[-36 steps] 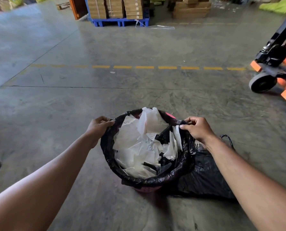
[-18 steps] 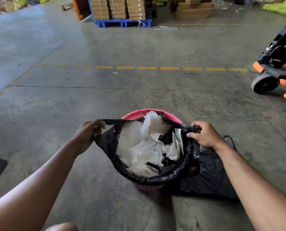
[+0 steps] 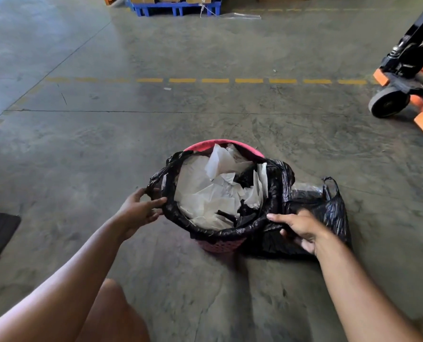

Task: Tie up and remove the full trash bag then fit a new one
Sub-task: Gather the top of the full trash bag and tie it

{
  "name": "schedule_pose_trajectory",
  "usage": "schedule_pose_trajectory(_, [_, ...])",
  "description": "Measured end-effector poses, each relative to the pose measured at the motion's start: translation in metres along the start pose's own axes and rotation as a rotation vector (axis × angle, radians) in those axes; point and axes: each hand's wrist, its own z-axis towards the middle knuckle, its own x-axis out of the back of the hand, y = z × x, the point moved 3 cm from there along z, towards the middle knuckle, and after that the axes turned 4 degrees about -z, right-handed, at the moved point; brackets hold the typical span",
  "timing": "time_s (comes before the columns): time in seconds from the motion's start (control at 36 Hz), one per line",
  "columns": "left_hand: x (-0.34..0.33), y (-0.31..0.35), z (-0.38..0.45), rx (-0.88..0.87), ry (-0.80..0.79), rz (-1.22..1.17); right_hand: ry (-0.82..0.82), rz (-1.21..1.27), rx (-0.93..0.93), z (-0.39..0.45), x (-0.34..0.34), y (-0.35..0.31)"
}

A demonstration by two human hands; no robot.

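Head view: left hand (image 3: 138, 210) pinching full trash bag (image 3: 274, 193) rim, left side; right hand (image 3: 301, 227) apparently gripping near-right rim. Bag mouth faces up, seated in pink bin (image 3: 206, 145) on floor (image 3: 82, 149).

Between my hands the bag (image 3: 274, 193) is thin black plastic, crinkled and glossy, and the paper (image 3: 205, 193) stuffed in it looks white, matt and crumpled. The bin (image 3: 220, 244) under it is pink plastic with a woven-looking lattice wall, and just beyond my right hand a second bag (image 3: 328, 213) lies in the same shiny black film. The floor (image 3: 106, 156) around my arms is smooth, scuffed concrete with a dull sheen.
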Motion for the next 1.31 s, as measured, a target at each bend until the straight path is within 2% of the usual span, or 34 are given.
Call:
schedule_pose_trajectory(0.08, [0.009, 0.01, -0.007, -0.125, 0.1, 0.13, 0.071, -0.03, 0.048, -0.005, 0.01, 0.004])
schedule_pose_trajectory(0.14, [0.015, 0.023, -0.011, -0.18, 0.111, 0.131, 0.067, -0.023, 0.113, -0.008, 0.016, -0.003])
schedule_pose_trajectory(0.25, [0.017, 0.056, -0.021, -0.263, 0.03, 0.0, -0.068, 0.021, 0.248, -0.018, 0.017, -0.037])
schedule_pose_trajectory(0.33, [0.008, 0.08, -0.025, -0.319, -0.044, -0.022, -0.072, 0.043, 0.292, -0.021, 0.017, -0.066])
schedule_pose_trajectory(0.42, [0.002, 0.093, -0.025, -0.339, -0.015, 0.053, 0.081, 0.072, 0.311, -0.012, 0.023, -0.084])
schedule_pose_trajectory(0.53, [-0.003, 0.099, -0.014, -0.34, 0.089, 0.29, 0.374, -0.256, 0.341, 0.004, 0.028, -0.092])
schedule_pose_trajectory(0.61, [-0.016, 0.099, -0.009, -0.296, 0.06, 0.451, 0.383, -0.481, 0.338, 0.016, 0.019, -0.097])
schedule_pose_trajectory(0.67, [-0.027, 0.109, -0.005, -0.331, 0.05, 0.489, 0.374, -0.473, 0.377, 0.021, 0.013, -0.108])
schedule_pose_trajectory(0.78, [-0.036, 0.146, -0.002, -0.471, 0.117, 0.191, 0.392, -0.09, 0.448, 0.017, 0.02, -0.135])
schedule_pose_trajectory(0.83, [-0.037, 0.155, -0.003, -0.491, 0.09, 0.071, 0.365, 0.107, 0.461, 0.012, 0.026, -0.142])
schedule_pose_trajectory(0.92, [-0.046, 0.147, -0.006, -0.468, 0.003, 0.002, 0.162, 0.229, 0.385, 0.003, 0.023, -0.139])
schedule_pose_trajectory(0.97, [-0.049, 0.136, -0.006, -0.437, -0.006, -0.017, 0.01, 0.217, 0.337, -0.002, 0.018, -0.131])
schedule_pose_trajectory(1.0, [-0.049, 0.132, -0.006, -0.421, -0.015, -0.015, -0.011, 0.196, 0.338, -0.005, 0.017, -0.129])
schedule_pose_trajectory(1.06, [-0.05, 0.13, -0.004, -0.411, -0.061, -0.064, 0.06, 0.17, 0.408, -0.007, 0.02, -0.131])
schedule_pose_trajectory(1.14, [-0.058, 0.135, -0.008, -0.365, -0.223, -0.226, 0.22, 0.08, 0.569, -0.007, 0.024, -0.143])
schedule_pose_trajectory(1.22, [-0.072, 0.136, -0.004, -0.339, -0.309, -0.278, 0.234, -0.005, 0.721, 0.001, 0.008, -0.155])
schedule_pose_trajectory(1.31, [-0.091, 0.132, 0.0, -0.356, -0.327, -0.365, 0.242, -0.252, 0.804, 0.014, -0.028, -0.159])
